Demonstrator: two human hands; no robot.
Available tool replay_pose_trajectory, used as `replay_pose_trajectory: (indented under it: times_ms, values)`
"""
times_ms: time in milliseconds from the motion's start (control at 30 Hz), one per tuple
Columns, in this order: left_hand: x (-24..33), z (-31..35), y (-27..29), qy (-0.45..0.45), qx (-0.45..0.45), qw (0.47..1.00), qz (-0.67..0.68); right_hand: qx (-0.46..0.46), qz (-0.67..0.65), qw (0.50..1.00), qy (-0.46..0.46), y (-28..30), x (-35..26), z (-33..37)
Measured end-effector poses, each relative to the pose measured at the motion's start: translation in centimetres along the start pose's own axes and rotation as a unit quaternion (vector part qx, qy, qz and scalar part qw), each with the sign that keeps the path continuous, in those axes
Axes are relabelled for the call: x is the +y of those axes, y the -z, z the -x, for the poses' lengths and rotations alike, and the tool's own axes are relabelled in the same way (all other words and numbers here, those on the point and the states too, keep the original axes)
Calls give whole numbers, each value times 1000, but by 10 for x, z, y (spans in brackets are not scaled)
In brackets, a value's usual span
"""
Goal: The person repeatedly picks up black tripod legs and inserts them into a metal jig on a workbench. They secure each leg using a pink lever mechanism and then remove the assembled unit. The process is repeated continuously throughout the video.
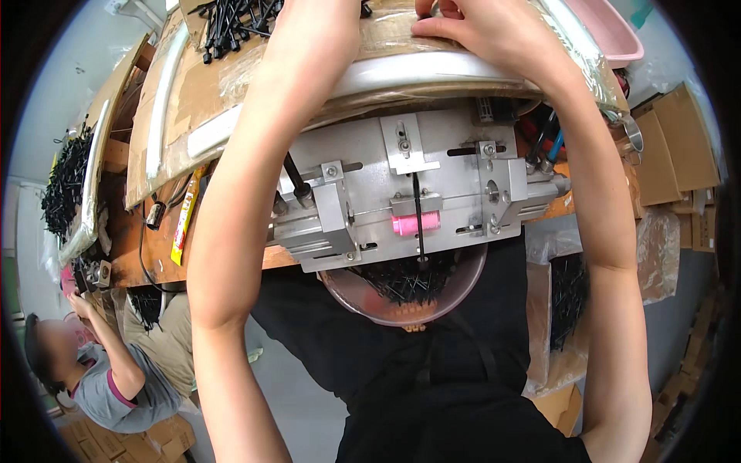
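Both my arms reach forward over a metal fixture point(455, 189) to a cardboard-covered tray point(390, 38). The upper edge of the picture cuts off the fingers of my left hand point(320, 19), which is next to a pile of black rod-like parts point(231, 31). My right hand point(482, 27) is over the tray with thumb and fingers curled together; a small dark bit shows between them, too little to name. In the middle of the fixture, one thin black rod point(418, 208) lies across a pink cylinder point(426, 222). Neither hand touches the fixture.
A translucent bowl point(340, 293) of black parts sits below the fixture at my lap. At the right is a plastic-lined box point(540, 355) with more. Another person point(120, 386) works at the far left, near a second heaped tray point(91, 208). A pink bin point(610, 31) stands back right.
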State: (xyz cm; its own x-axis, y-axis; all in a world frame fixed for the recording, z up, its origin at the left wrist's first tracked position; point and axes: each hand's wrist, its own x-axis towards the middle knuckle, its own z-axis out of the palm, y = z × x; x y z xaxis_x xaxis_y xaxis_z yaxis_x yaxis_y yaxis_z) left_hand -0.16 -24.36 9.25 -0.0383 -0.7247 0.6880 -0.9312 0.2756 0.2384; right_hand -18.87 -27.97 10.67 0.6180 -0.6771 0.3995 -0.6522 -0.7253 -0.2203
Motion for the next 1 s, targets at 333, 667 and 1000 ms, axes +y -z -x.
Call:
replay_pose_trajectory:
  times_ms: [333, 667, 1000]
  values:
    - [72, 158, 54, -31, -15, 996, 85, 153, -254, 949, -105, 38, -1, 71]
    - [117, 225, 22, 44, -221, 973, 43, 219, -349, 901, -138, 40, -3, 126]
    - [113, 224, 31, 66, -252, 964, 54, 132, -262, 955, -48, -35, -78, 202]
